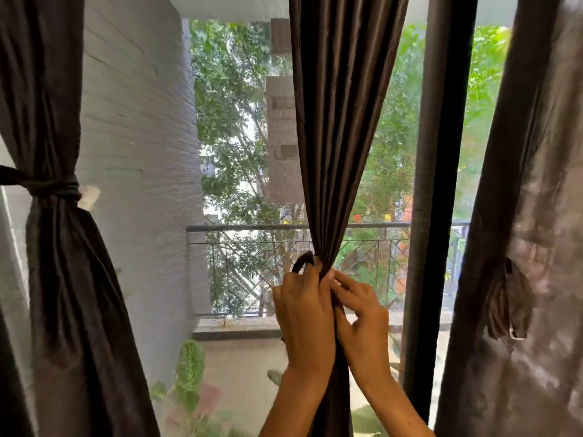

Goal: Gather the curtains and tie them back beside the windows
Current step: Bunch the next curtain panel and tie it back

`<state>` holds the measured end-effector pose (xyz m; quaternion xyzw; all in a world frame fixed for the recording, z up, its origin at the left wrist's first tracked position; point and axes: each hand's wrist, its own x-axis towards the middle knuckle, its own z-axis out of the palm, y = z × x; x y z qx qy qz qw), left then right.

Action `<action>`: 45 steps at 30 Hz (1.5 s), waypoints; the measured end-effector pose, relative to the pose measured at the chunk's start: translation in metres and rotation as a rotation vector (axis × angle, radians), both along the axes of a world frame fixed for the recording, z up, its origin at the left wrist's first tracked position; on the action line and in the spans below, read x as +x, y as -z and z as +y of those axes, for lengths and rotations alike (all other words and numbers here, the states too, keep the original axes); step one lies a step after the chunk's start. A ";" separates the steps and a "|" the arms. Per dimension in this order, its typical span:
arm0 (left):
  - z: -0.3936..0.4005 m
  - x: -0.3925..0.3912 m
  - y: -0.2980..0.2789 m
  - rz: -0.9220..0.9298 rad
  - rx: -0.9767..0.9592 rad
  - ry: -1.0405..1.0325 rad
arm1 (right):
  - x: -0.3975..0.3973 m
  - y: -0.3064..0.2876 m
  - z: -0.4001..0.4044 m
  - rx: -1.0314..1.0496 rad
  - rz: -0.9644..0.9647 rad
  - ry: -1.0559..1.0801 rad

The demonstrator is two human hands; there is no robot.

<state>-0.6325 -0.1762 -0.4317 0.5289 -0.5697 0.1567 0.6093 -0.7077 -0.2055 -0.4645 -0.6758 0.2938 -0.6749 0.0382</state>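
Middle curtain [340, 121] hanging dark brown in front of the window, fanned wide at the top and pinched to a narrow bunch at about the height of the balcony railing [252, 228]; left hand [304, 305] wrapped round that bunch from the left, fingers curled over the folds; a dark tie-back loop [301, 264] arching up just above its knuckles, touching the cloth; right hand [359, 313] pressed to the bunch from the right, thumb and forefinger pinching at the gathered fabric beside the left fingertips, remaining fingers loosely bent; both forearms rising from the bottom edge, close together; left curtain [60, 247] already gathered and bound by a dark band [53, 186] running off toward the left edge; right curtain [517, 216] hanging loose at the far right, a short strap [508, 298] dangling from its front; dark window frame [441, 152] upright between middle and right curtains; green trees [227, 121] and a grey wall [135, 121] beyond the screen.
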 end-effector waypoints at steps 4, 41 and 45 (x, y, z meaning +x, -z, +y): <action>-0.003 0.002 0.000 0.097 0.068 -0.038 | 0.007 0.000 0.012 0.053 -0.002 -0.117; 0.026 0.078 -0.063 0.006 0.508 0.450 | -0.009 -0.079 0.051 0.473 -0.096 -0.520; 0.039 0.087 -0.072 0.210 0.632 0.796 | 0.002 -0.059 0.054 0.368 0.120 -0.416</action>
